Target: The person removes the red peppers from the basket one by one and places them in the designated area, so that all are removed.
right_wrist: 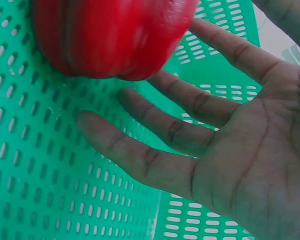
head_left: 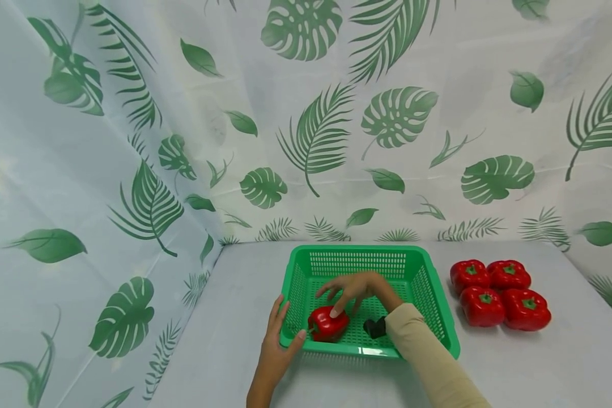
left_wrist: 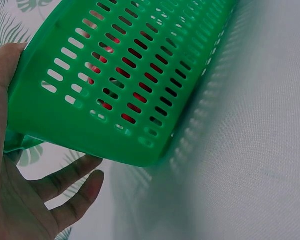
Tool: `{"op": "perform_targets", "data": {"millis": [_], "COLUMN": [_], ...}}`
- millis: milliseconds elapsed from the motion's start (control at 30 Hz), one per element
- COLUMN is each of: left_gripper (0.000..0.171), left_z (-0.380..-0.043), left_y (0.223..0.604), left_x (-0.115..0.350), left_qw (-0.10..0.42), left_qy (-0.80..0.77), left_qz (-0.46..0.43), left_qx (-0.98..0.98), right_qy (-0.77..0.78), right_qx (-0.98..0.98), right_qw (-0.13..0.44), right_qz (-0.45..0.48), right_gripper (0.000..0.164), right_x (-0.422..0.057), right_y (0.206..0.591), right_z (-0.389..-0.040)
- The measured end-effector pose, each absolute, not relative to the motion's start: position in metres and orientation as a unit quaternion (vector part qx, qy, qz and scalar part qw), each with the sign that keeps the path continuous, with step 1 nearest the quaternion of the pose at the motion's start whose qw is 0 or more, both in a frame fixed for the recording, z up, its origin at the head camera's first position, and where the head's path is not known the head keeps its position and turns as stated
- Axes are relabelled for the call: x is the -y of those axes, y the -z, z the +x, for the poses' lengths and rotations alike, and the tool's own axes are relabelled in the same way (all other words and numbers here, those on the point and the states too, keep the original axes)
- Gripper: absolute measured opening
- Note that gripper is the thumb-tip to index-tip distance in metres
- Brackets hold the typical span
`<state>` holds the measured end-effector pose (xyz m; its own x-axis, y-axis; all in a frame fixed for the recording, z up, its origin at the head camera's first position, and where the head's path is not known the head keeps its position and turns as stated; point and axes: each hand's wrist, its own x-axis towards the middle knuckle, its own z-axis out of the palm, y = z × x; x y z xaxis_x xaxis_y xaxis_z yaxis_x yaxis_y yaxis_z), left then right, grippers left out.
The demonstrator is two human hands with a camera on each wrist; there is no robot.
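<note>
A red bell pepper (head_left: 328, 324) lies on its side in the front left part of a green basket (head_left: 438, 303), its stem toward the left wall. My right hand (head_left: 354, 286) reaches into the basket over it. One fingertip touches the pepper, and the other fingers spread beyond it. The right wrist view shows these fingers (right_wrist: 150, 160) nearly straight, with the red pepper (right_wrist: 115, 35) beside their tips. My left hand (head_left: 280, 343) holds the basket's front left corner, thumb at the front rim. In the left wrist view two of its fingers (left_wrist: 77, 200) extend past the green wall (left_wrist: 90, 135).
Several red bell peppers (head_left: 484, 306) stand close together on the white table (head_left: 224, 340), right of the basket. Leaf-printed sheeting (head_left: 331, 170) rises behind and at the left of the table. A black device (head_left: 374, 327) is on my right wrist.
</note>
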<state>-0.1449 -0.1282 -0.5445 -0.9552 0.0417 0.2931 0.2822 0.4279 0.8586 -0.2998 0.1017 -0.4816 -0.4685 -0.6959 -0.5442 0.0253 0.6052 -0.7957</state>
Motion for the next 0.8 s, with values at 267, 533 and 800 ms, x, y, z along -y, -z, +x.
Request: {"op": "perform_targets", "data": {"millis": [267,533,800], "left_gripper": [0.069,0.068,0.068], "left_z": [-0.143,-0.144,-0.143], "left_y": [0.542,0.543,0.542], "left_x": [0.127,0.128,0.128], "left_qw": [0.107,0.108,0.105], "left_qy": [0.528,0.531,0.533], "left_qz": [-0.089,-0.090,-0.093], "left_qx": [0.838,0.835,0.834], "right_qy": [0.389,0.378,0.370], "right_qx": [-0.755,-0.758,-0.758], "right_qw": [0.483,0.483,0.487], "right_qz": [-0.213,-0.221,-0.225], "right_gripper": [0.067,0.065,0.062], "right_x": [-0.098,-0.092,-0.090], "right_y": [0.485,0.489,0.490], "right_z": [-0.297,-0.298,-0.296]}}
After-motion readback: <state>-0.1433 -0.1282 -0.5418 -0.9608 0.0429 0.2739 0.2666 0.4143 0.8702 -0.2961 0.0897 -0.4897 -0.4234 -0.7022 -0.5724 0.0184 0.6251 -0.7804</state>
